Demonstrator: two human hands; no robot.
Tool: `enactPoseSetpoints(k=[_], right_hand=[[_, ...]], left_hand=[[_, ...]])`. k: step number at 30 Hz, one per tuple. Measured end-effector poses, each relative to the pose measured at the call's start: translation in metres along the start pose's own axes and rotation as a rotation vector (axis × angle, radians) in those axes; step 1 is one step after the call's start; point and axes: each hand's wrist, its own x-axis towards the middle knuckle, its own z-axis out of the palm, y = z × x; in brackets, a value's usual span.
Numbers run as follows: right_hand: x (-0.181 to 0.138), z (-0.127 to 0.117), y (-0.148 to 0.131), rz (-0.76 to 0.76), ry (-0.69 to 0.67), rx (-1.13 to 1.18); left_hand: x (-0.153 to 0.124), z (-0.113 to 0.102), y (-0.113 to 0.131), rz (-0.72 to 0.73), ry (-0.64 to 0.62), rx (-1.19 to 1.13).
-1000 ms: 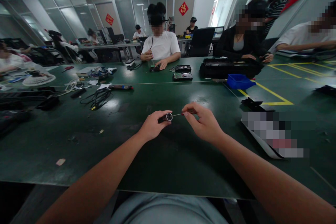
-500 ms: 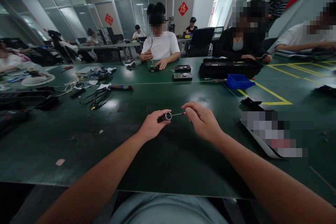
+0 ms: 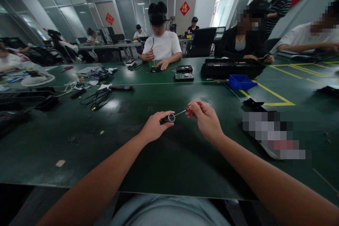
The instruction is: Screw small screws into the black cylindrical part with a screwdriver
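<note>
My left hand (image 3: 154,127) is closed around a dark cylindrical part (image 3: 167,118), whose round, light-rimmed end faces right and towards me. Closed on the red handle of a thin screwdriver (image 3: 180,113) is my right hand (image 3: 205,119). The screwdriver's metal shaft slants down to the left, and its tip reaches the cylinder's open end. How deep the tip goes inside, I cannot tell. Both hands are above the green table (image 3: 169,169), and my left fingers hide much of the cylinder's body.
Cables (image 3: 99,99) and a pen-like tool (image 3: 122,88) lie to the left. A blue bin (image 3: 241,82) and a black casing (image 3: 230,67) stand at the right. A pale sheet (image 3: 267,137) lies near my right arm. Across the table a person (image 3: 162,46) works near hard drives (image 3: 184,77).
My right hand has turned and its fingers have curled further round the red handle. The handle end has risen slightly, so the shaft slants more. The left hand has barely moved.
</note>
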Motion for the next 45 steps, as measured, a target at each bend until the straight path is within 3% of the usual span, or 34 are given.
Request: enactPoseSetpoints(k=[3,5,7,12,20,28,34,40,45], right_hand=[[0.006,-0.001,0.006,0.195,0.065,0.207],[0.009,-0.003,0.01,0.321,0.03,0.31],[0.011,-0.004,0.013,0.36,0.039,0.351],[0.009,-0.003,0.014,0.188,0.112,0.235],[0.001,0.001,0.007,-0.046,0.078,-0.087],[-0.003,-0.007,-0.011,-0.082,-0.018,-0.371],[-0.004,-0.008,-0.009,-0.241,-0.07,-0.362],[-0.004,-0.01,-0.015,-0.179,-0.065,-0.542],[-0.003,-0.01,-0.01,-0.224,-0.092,-0.569]], left_hand=[[0.001,0.0,0.001,0.054,-0.025,0.012],[0.002,-0.001,0.0,0.071,-0.035,0.032],[0.003,-0.001,0.0,0.072,-0.034,0.051],[0.003,-0.001,0.001,0.051,-0.032,0.078],[0.002,0.0,0.004,0.025,-0.029,0.103],[0.001,-0.002,0.006,0.01,-0.003,0.121],[0.001,-0.002,0.005,-0.012,0.001,0.141],[0.001,-0.002,0.003,0.002,-0.001,0.13],[0.0,-0.002,0.0,-0.002,0.02,0.102]])
